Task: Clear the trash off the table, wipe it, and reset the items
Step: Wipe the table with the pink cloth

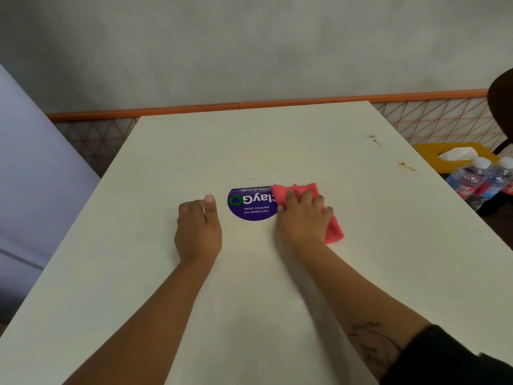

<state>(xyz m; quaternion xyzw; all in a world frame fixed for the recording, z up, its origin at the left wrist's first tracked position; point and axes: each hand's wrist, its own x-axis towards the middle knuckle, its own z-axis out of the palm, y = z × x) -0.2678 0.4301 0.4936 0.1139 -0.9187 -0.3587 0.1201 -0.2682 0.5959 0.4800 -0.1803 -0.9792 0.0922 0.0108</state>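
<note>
- Right hand (304, 218) is on the pink cloth (334, 232), fingers bent over it and pressing it flat to the table (249, 301) at mid-table. The cloth covers the right edge of the purple sticker (249, 204).
- Left hand (198, 226) rests on the table just left of the sticker, fingers tucked under, thumb out, holding nothing.
- No trash visible on the tabletop, so the step looks like wiping, with reset not yet done.
- Brown stains (373, 138) sit near the far right edge, with a second patch (405, 164) closer in. Both are well apart from the cloth.
- Risk: strokes kept to the centre would miss both patches. They look dried and may need harder rubbing.
- Risk: the cloth dragging over the sticker rim could lift or curl its edge.
- Risk: a wide sweep toward the right edge could push crumbs off onto the water bottles (472, 184) and yellow tissue box (427, 151) beside the table, which look lower than the tabletop.
- Risk: the cloth is bunched, so contact is uneven and may leave streaks.
- What the bottles and tissue box stand on is unclear.
</note>
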